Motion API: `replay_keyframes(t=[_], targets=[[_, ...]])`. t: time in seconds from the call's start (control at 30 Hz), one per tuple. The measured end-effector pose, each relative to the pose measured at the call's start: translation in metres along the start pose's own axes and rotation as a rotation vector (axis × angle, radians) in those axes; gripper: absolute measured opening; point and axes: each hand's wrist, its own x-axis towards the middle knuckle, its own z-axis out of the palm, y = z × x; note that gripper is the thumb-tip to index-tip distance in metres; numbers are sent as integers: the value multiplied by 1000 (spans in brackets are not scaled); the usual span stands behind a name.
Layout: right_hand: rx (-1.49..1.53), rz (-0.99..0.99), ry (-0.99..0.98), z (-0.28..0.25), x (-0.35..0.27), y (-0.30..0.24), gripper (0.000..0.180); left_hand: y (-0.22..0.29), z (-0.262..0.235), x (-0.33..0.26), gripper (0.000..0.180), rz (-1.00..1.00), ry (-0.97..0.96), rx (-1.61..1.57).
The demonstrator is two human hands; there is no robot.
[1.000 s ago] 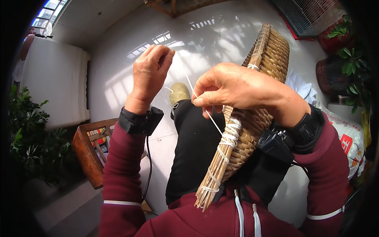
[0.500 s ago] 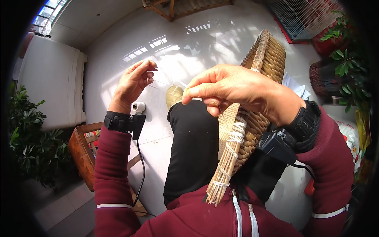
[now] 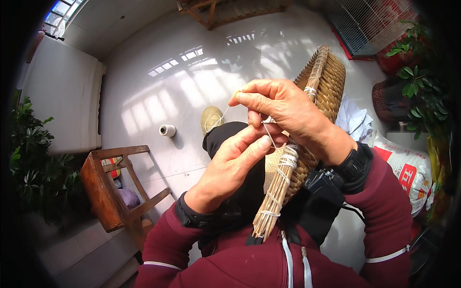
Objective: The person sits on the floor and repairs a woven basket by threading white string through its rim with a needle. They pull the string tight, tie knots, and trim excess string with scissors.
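Observation:
A woven straw basket piece [image 3: 326,81] stands on edge in my lap, its rim a bundle of straws bound with white thread [image 3: 288,161]. My right hand [image 3: 283,108] rests over the rim and pinches a thin white thread between thumb and fingers. My left hand [image 3: 235,165] lies just below it, fingertips pressed on the same thread next to the wrapped binding. The thread [image 3: 216,120] runs off toward my foot. Both forearms wear dark red sleeves and black wrist straps.
A white thread spool [image 3: 167,130] stands on the pale floor ahead. A small wooden stool [image 3: 113,189] sits at the left, near a white cabinet [image 3: 62,96] and a green plant [image 3: 33,168]. Potted plants [image 3: 418,81], a wire cage [image 3: 370,24] and a white sack [image 3: 408,168] stand at the right.
My left hand has come down from its raised position at the left and now meets the right hand at the binding. The right hand has shifted slightly up along the rim.

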Motion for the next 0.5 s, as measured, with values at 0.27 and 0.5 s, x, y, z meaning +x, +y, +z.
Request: replay_keyframes(t=[0.27,0.5], targets=[[-1065,-750,402,-7,-44,27,22,-27,2,19,26,-36,-96,-851],[-952,-670,331,-16,-53,41,17,-25,-2,27,25,-105,-220,-643]])
